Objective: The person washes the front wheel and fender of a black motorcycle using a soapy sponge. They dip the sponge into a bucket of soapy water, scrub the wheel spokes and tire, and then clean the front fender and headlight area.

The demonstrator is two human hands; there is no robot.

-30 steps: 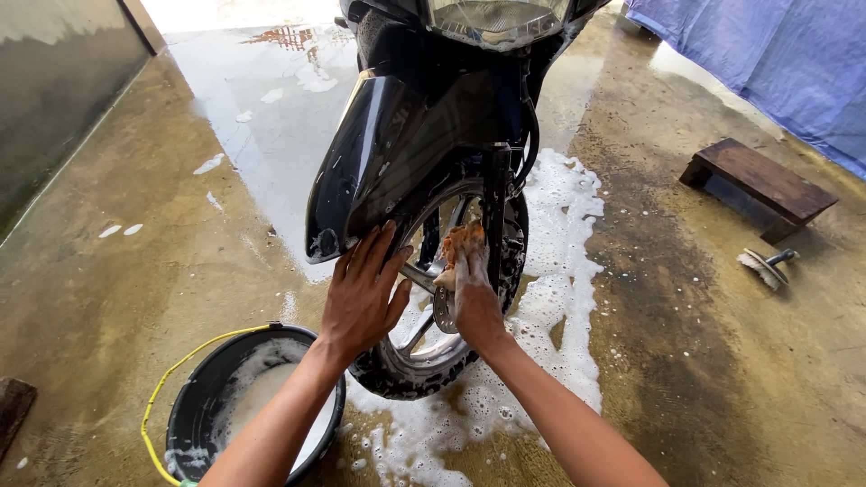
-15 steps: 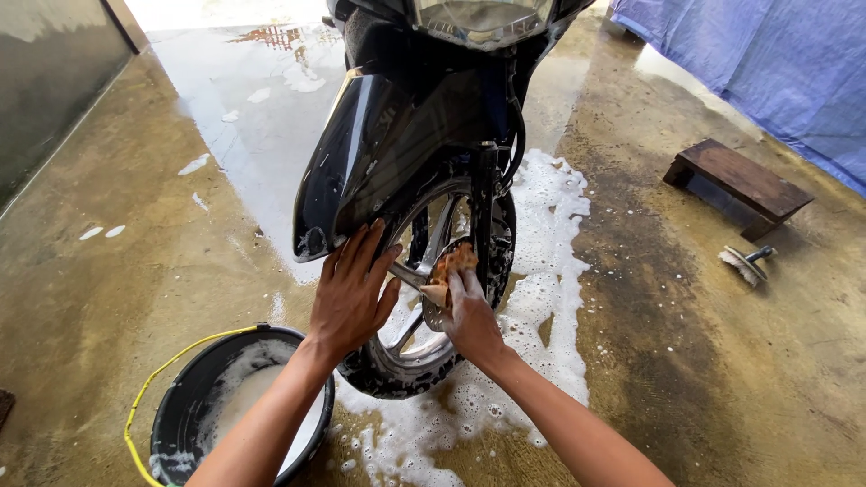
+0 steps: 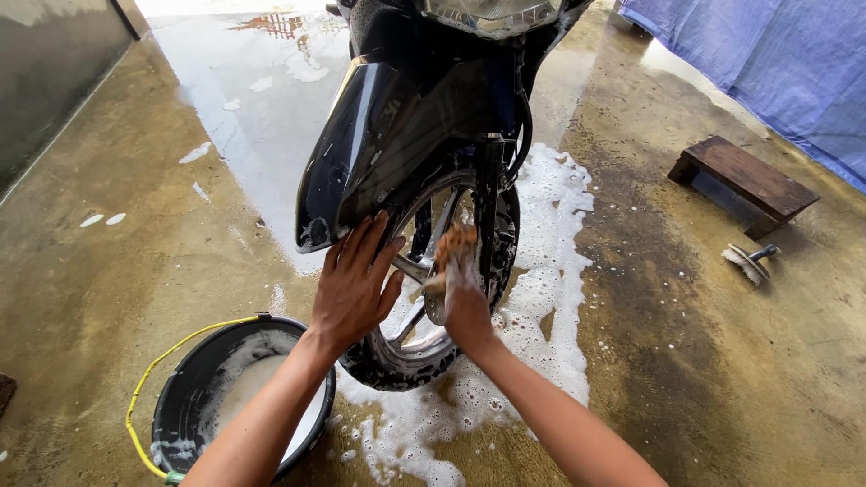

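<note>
I see a glossy black plastic motorcycle fender [image 3: 361, 153], smooth and mirror-like with highlights. The silver metal front wheel [image 3: 424, 334] beneath it has shiny wet spokes, and its black rubber tyre looks matt and knobbly. My right hand [image 3: 465, 307] presses a soft orange sponge [image 3: 456, 248], porous and soaked, against the spokes; my left hand [image 3: 354, 287] is wet. The round black plastic bucket [image 3: 180, 415] has a thin yellow handle. The rough concrete floor [image 3: 135, 271] glistens, with white foam. A dark matt wooden stool [image 3: 744, 180] sits near the floor's right edge, below blue woven cloth [image 3: 767, 63].
</note>
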